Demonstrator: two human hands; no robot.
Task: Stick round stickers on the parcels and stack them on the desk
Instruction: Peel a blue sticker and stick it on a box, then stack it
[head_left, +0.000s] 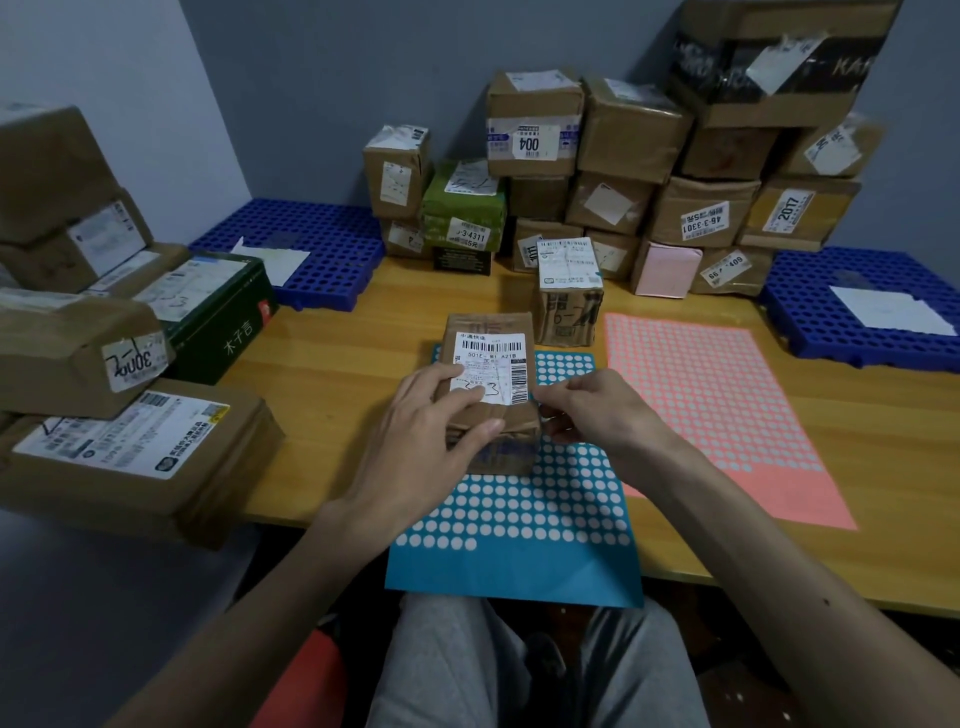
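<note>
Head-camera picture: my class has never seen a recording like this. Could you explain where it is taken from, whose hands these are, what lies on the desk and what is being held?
There is no machine here. A person wears one wide-angle camera on the head, looking forward and down, so both arms reach in from the bottom edge. The left hand grips a small brown parcel that bears a white shipping label. The right hand has its fingertips together at the parcel's right edge; whether they pinch a sticker is too small to tell. The parcel is over a blue sticker sheet dotted with white circles, and a pink sticker sheet lies to its right. Both sheets lie on a wooden desk. More parcels are stacked along the back wall and at the left.
</note>
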